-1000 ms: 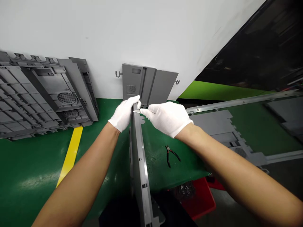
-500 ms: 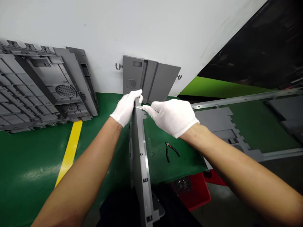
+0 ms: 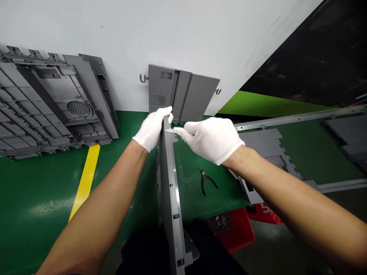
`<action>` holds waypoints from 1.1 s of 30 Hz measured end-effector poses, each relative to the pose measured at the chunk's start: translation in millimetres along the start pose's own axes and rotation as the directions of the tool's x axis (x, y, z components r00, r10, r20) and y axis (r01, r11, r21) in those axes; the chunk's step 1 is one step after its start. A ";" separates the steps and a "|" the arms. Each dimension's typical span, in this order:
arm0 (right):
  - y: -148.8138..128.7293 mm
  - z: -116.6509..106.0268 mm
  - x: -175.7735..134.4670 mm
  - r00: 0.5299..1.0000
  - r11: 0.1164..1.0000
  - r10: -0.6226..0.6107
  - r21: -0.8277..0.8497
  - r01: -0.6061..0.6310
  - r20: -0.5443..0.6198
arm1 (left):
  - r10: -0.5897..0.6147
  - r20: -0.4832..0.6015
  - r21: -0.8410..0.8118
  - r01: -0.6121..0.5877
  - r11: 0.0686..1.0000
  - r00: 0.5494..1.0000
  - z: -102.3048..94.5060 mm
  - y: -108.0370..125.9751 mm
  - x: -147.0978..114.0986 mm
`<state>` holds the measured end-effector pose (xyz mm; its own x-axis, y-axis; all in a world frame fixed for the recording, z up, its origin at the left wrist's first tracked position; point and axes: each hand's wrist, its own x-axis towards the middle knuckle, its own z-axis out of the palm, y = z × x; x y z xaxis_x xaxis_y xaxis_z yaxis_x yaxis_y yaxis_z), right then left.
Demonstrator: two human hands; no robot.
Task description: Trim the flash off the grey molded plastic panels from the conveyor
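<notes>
The grey panel [image 3: 171, 172] stands on edge between the arms. The left hand [image 3: 151, 129] clasps its far end, fingers curled close; the right hand [image 3: 213, 140] pinches a thin blade [image 3: 169, 130] across its top edge, fingers tightly folded. Pliers [image 3: 203, 173] lie rightward. A red bin [image 3: 242, 233] holds small dark pieces [image 3: 220, 222], too small to identify.

gray panel [image 3: 168, 194], on edge, w/ dark slots, thin metal blade [image 3: 169, 130] at rim nr far end

Pliers [image 3: 203, 173] right of middle panel [image 3: 171, 172]; panel stack [image 3: 59, 100] left, beside wall [image 3: 123, 38].
</notes>
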<state>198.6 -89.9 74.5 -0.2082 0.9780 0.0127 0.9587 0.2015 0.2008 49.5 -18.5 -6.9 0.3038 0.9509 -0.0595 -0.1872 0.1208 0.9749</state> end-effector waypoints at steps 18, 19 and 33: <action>10.7 2.2 6.4 0.997 0.997 -0.073 0.004 0.073 -0.021 | -0.002 0.034 -0.004 0.002 1.000 0.999 0.5 0.0 -0.3; 11.1 2.1 6.7 0.997 0.997 -0.077 0.005 0.077 -0.016 | -0.002 0.034 -0.014 0.003 1.000 0.999 0.4 -0.3 -0.3; 15.8 2.9 10.6 0.995 0.995 -0.100 0.018 0.100 -0.005 | -0.014 0.045 -0.050 0.017 0.999 0.999 0.3 -5.2 3.5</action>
<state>212.1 -76.2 75.0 -0.3043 0.9526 -0.0023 0.9363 0.2996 0.1835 51.8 -15.9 -12.1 0.3482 0.9352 -0.0639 -0.2282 0.1506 0.9619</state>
